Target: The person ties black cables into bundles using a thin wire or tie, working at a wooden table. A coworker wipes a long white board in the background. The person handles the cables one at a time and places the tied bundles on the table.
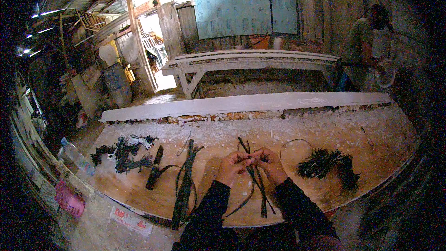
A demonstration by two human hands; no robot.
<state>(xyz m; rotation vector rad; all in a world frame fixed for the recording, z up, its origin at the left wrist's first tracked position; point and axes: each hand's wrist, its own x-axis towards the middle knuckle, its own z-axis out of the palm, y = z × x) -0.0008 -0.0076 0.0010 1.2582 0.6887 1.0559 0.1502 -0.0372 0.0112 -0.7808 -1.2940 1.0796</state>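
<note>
In front of me, my left hand (233, 167) and my right hand (270, 163) meet with fingertips pinched together. Between them they grip several thin black strips (261, 195), whose ends stick out above the fingers and trail down over the table. To the left of my left hand lies a longer bundle of flat black strips (184, 188). Beside that bundle is a short dark piece, perhaps a wrapped handle (154, 173), with a strip curling away from it. Exactly how the strips cross under my fingertips is hidden.
Piles of short black tied bundles lie at the table's left (124, 154) and right (325, 163). A raised white ledge (241, 104) runs along the far side. Left are a plastic bottle (76, 157) and a pink basket (69, 199). Behind stand a white bench (260, 58) and another person (362, 42).
</note>
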